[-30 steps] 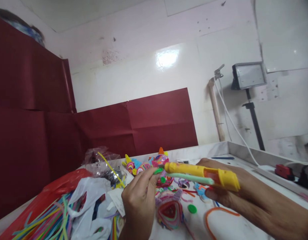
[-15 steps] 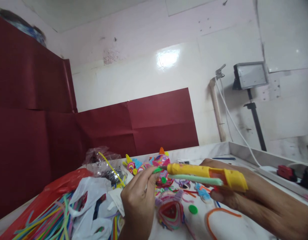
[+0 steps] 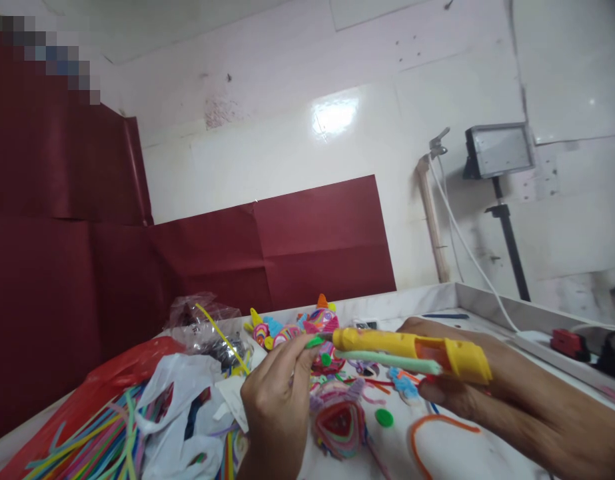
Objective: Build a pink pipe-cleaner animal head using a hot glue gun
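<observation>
My right hand (image 3: 467, 393) is closed around a yellow glue gun (image 3: 377, 339), which lies nearly level with its nozzle to the left. My left hand (image 3: 280, 393) pinches a small green piece (image 3: 314, 341) between thumb and fingertips, right at the nozzle's tip. Below the gun runs a pale green pipe cleaner (image 3: 387, 360); what holds it is unclear. Under my hands lies a coiled pipe-cleaner figure (image 3: 340, 427) with a red centre and purple points. A green disc (image 3: 384, 418) rests beside it, and an orange pipe cleaner (image 3: 414, 437) curves farther right.
Colourful finished-looking figures (image 3: 287, 330) stand toward the back of the white table. At left are a bundle of pipe cleaners (image 3: 92, 440), a white plastic bag (image 3: 174, 393) and a red sheet (image 3: 122, 363). A red plug (image 3: 570, 343) and cable sit at right.
Almost nothing differs. The camera view has shifted very slightly, and both hands keep their hold with the nozzle at the green piece.
</observation>
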`<action>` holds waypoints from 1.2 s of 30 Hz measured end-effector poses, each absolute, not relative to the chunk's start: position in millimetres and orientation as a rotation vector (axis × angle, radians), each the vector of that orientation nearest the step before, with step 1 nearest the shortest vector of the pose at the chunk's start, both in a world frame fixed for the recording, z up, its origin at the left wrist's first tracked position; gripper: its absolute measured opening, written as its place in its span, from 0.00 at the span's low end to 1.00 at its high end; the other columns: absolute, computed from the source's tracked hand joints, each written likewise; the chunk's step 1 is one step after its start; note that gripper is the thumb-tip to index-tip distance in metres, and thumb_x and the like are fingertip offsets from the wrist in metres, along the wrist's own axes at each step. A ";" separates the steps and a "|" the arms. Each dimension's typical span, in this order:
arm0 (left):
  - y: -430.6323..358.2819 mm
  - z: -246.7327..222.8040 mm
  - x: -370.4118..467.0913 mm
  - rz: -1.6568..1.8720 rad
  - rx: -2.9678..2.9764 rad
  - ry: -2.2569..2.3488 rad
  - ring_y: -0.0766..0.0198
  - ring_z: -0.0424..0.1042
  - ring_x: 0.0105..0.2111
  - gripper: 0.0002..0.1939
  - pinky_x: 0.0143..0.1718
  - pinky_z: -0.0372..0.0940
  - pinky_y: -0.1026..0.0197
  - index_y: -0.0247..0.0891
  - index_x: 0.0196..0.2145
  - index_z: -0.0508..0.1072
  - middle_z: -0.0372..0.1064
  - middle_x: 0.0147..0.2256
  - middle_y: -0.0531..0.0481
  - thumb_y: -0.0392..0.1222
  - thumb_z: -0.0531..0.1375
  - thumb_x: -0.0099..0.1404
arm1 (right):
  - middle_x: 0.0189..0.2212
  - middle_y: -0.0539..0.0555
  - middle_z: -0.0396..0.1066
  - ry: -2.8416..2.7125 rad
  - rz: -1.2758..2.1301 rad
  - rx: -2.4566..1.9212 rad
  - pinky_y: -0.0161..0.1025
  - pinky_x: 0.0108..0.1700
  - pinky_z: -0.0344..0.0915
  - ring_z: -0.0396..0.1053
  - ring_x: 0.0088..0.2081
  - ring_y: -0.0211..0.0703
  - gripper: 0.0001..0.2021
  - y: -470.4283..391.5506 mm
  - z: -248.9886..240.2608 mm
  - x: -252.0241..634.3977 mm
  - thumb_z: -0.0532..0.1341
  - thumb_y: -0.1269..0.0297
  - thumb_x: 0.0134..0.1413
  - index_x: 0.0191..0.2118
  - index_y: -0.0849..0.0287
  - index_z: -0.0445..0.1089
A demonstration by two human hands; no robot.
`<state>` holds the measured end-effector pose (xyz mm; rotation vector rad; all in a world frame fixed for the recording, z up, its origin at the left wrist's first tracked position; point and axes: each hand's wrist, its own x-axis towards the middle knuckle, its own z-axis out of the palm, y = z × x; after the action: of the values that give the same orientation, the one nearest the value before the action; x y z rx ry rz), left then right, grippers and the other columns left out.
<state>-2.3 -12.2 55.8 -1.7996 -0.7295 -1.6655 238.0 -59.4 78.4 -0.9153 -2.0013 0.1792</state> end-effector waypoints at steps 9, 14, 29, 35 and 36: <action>-11.6 55.9 -2.3 -1.636 -1.808 -0.736 0.65 0.79 0.27 0.06 0.36 0.73 0.68 0.34 0.35 0.78 0.79 0.28 0.49 0.30 0.61 0.62 | 0.41 0.46 0.76 -2.018 0.114 -0.892 0.41 0.36 0.76 0.74 0.40 0.54 0.10 -60.6 77.9 236.4 0.54 0.47 0.58 0.42 0.36 0.70; -10.6 55.5 -1.7 -1.646 -1.804 -0.734 0.65 0.78 0.26 0.06 0.33 0.73 0.68 0.35 0.35 0.78 0.79 0.28 0.50 0.30 0.61 0.63 | 0.43 0.47 0.76 -2.010 -0.011 -0.855 0.43 0.37 0.76 0.74 0.41 0.55 0.12 -57.1 74.4 236.3 0.54 0.48 0.58 0.47 0.34 0.68; -13.2 58.1 -0.9 -1.639 -1.816 -0.746 0.66 0.78 0.26 0.06 0.33 0.73 0.68 0.35 0.35 0.78 0.79 0.28 0.51 0.31 0.60 0.63 | 0.40 0.49 0.73 -2.059 -0.077 -0.869 0.41 0.38 0.71 0.71 0.39 0.49 0.09 -56.6 70.6 232.4 0.53 0.53 0.62 0.46 0.41 0.65; -15.0 58.5 -0.8 -1.744 -1.874 -0.788 0.66 0.78 0.26 0.07 0.32 0.73 0.69 0.37 0.35 0.79 0.79 0.27 0.52 0.31 0.62 0.61 | 0.39 0.52 0.70 -2.024 -0.147 -0.913 0.41 0.38 0.68 0.70 0.38 0.46 0.09 -39.2 72.4 237.8 0.50 0.56 0.66 0.44 0.50 0.62; -14.8 58.2 -0.5 -1.784 -1.898 -0.810 0.66 0.78 0.25 0.06 0.31 0.73 0.70 0.38 0.34 0.79 0.79 0.27 0.53 0.31 0.62 0.61 | 0.40 0.53 0.70 -2.010 -0.190 -0.943 0.42 0.39 0.67 0.69 0.38 0.47 0.09 -32.5 71.1 239.6 0.50 0.56 0.66 0.45 0.51 0.62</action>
<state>-0.5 -14.8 58.2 -1.8977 -0.8097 -1.7836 239.6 -32.5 71.1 -0.9434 -2.0102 -0.1901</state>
